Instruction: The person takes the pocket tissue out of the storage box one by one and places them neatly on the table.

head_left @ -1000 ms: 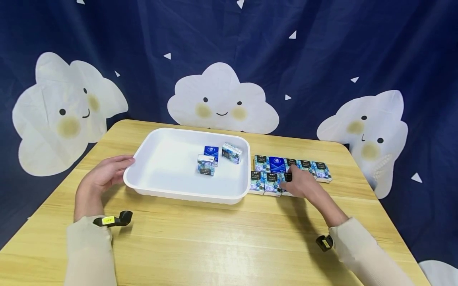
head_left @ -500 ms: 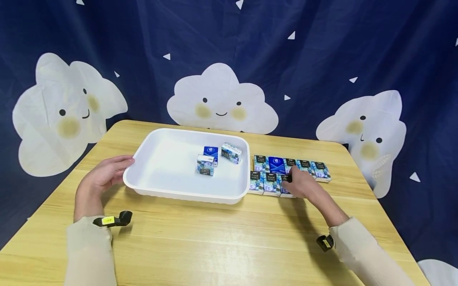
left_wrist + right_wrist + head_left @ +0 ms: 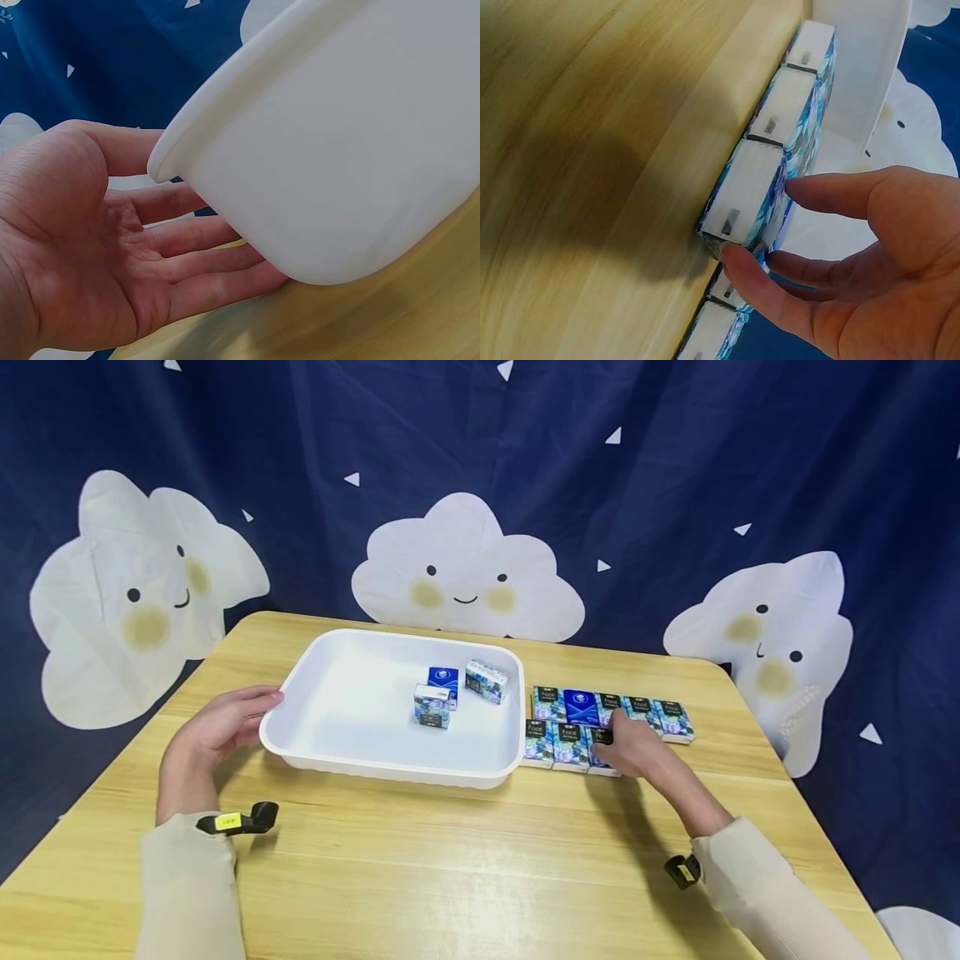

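Observation:
A white plastic tray (image 3: 352,710) stands left of centre in the head view. My left hand (image 3: 225,722) touches its left end, fingers straight; in the left wrist view the fingertips disappear behind the tray's wall (image 3: 322,165). Inside the tray lie a dark blue tissue pack (image 3: 444,678) and two floral ones, one tilted against it. My right hand (image 3: 637,743) is at the right end of a front row of three floral tissue packs. Its thumb and fingers bend round the end tissue pack (image 3: 744,191), thumb at the near corner, index finger on the top face.
Behind the front row is a back row of several tissue packs (image 3: 673,718), one of them dark blue (image 3: 581,707). Both rows lie close to the tray's right wall. The wooden table (image 3: 420,868) backs onto a dark blue cloud-print curtain (image 3: 630,502).
My right hand's fingers have slid slightly right along the end tissue pack, uncovering more of it. My left hand and the tray stay in place.

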The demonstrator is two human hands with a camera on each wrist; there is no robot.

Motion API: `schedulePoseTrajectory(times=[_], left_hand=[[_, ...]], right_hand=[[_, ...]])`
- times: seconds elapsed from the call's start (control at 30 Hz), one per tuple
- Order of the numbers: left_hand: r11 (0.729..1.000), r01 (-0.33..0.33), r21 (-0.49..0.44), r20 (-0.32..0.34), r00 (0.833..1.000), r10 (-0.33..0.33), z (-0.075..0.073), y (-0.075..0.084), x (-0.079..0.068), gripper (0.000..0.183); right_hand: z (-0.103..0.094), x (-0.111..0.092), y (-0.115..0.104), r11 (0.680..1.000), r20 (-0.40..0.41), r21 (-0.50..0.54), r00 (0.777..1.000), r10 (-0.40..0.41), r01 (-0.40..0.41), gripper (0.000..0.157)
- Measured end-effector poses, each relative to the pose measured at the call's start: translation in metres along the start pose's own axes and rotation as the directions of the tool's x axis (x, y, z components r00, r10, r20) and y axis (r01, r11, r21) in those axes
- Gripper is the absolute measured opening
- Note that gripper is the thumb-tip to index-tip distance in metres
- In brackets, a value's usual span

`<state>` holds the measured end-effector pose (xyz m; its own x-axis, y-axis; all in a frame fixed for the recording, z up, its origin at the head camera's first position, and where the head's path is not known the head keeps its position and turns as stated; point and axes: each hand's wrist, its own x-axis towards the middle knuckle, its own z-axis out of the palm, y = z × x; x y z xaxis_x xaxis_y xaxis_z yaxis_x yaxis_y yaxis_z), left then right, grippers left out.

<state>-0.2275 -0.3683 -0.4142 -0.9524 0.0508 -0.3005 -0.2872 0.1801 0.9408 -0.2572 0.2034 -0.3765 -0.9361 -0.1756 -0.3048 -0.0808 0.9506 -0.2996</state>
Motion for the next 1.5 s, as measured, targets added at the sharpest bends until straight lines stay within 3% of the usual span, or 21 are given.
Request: schedulePoseTrajectory(times=[0.37,0.6,0.73,1.27,1.5], left_hand=[[1.0,-0.006,0.013,-0.002,1.0,0.006,0.002,0.001,-0.002,0.076],[1.0,0.005,0.014,-0.008,1.0,-0.005,0.001,0.0,0.0,0.075],[1.0,0.01,0.022,-0.012,1.0,-0.009,0.0,0.0,-0.001,0.075],[1.0,0.006,0.013,-0.001,1.0,-0.006,0.001,0.003,-0.003,0.078],[1.0,0.012,0.029,-0.004,1.0,-0.012,0.001,0.003,-0.002,0.077]], right_hand=[[-0.003,-0.003,-0.002,1.0,0.026,0.011,1.0,-0.007,0.007,0.043],[-0.004,0.004,-0.008,0.998,0.044,-0.05,0.998,0.038,-0.036,0.075],[-0.006,0.008,-0.018,0.996,0.019,-0.075,0.999,0.04,-0.038,0.077],[-0.012,0.017,-0.081,0.992,-0.17,-0.081,0.979,-0.109,0.096,0.059],[-0.01,0.023,-0.112,0.974,-0.237,-0.129,0.948,-0.212,0.186,0.049]])
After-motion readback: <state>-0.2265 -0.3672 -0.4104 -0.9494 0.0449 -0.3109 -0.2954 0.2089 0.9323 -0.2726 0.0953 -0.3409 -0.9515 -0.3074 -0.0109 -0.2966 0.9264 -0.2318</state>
